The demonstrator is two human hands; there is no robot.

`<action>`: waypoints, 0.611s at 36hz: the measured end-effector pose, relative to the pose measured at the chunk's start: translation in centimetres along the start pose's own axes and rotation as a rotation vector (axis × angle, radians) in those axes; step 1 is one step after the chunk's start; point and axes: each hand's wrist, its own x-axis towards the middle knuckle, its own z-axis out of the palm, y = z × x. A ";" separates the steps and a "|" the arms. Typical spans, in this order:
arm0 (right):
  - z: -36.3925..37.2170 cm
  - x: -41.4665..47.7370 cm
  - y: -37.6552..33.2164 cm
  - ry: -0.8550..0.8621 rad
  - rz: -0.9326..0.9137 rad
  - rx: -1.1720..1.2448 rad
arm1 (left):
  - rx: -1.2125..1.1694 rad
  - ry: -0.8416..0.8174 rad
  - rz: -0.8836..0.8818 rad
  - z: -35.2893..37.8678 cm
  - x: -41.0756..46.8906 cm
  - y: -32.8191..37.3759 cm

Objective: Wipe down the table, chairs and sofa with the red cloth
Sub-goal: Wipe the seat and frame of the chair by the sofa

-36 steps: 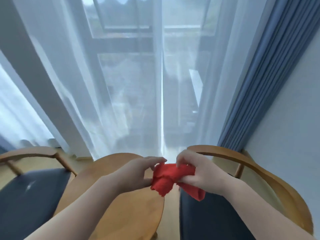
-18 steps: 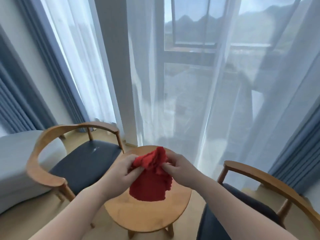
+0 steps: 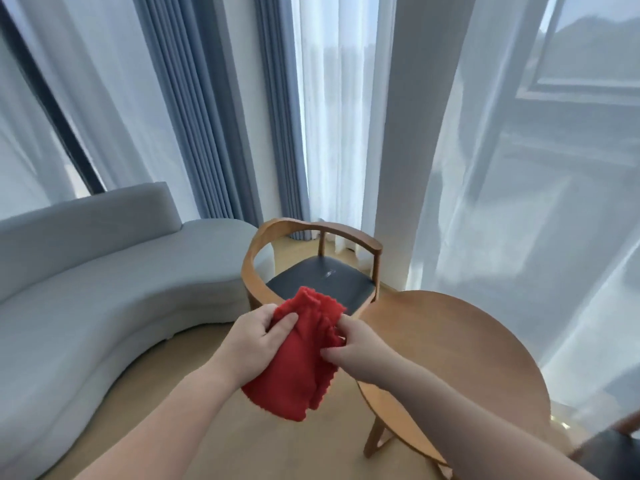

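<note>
Bare floor [image 3: 221, 441] lies between sofa [image 3: 104, 289] and table [image 3: 460, 358] (chair [image 3: 311, 268] beyond); left hand [image 3: 254, 344] and right hand [image 3: 353, 348] pinch the red cloth [image 3: 301, 362] hanging between them.

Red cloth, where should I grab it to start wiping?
Likely the bunched top of the red cloth, where the left hand and right hand grip it, taken from above: the rest hangs loose below the hands, free to wipe.

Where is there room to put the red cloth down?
The round table on the right is bare wood. The chair's dark seat, inside its curved arms, is free. So is the grey sofa, left. Nowhere looks crowded.
</note>
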 end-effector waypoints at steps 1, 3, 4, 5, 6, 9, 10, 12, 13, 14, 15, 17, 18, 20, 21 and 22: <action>1.7 1.0 -0.7 0.019 -0.010 -0.014 | 0.002 0.021 -0.016 -1.7 -0.3 -1.2; 4.6 2.8 -1.9 0.031 -0.027 -0.012 | 0.018 0.067 -0.047 -4.8 -0.7 -3.5; 5.9 3.6 -2.3 0.025 -0.019 0.001 | 0.026 0.087 -0.064 -6.2 -0.8 -4.5; 7.0 4.3 -2.7 0.018 -0.004 0.018 | 0.027 0.101 -0.081 -7.3 -1.0 -5.5; 8.0 4.9 -3.0 0.013 0.008 0.041 | 0.022 0.107 -0.094 -8.2 -1.1 -6.4; 10.3 6.5 -3.6 -0.012 0.037 0.122 | 0.022 0.127 -0.119 -9.8 -1.1 -8.6; 10.8 7.1 -3.7 -0.035 0.049 0.165 | 0.021 0.140 -0.126 -10.2 -1.0 -9.2; 11.5 8.2 -3.8 -0.102 0.058 0.253 | 0.005 0.168 -0.145 -10.4 -0.5 -10.2; 11.7 8.7 -3.8 -0.130 0.061 0.279 | -0.009 0.177 -0.159 -10.5 -0.2 -10.7; 11.9 9.3 -3.8 -0.149 0.061 0.298 | -0.025 0.181 -0.181 -10.4 0.2 -11.0; 12.0 9.8 -3.8 -0.159 0.057 0.310 | -0.039 0.181 -0.204 -10.3 0.7 -11.3; 12.2 11.1 -3.4 -0.148 0.043 0.299 | -0.065 0.171 -0.235 -10.0 1.8 -11.9; 12.2 11.8 -3.1 -0.123 0.043 0.268 | -0.076 0.161 -0.244 -9.7 2.5 -12.2; 12.0 13.5 -2.3 -0.043 0.046 0.179 | -0.087 0.136 -0.260 -9.1 4.0 -12.7; 11.7 14.4 -1.7 -0.004 0.044 0.157 | -0.093 0.125 -0.264 -8.7 4.8 -12.9; 11.4 15.3 -1.1 0.028 0.043 0.157 | -0.100 0.116 -0.267 -8.4 5.6 -13.2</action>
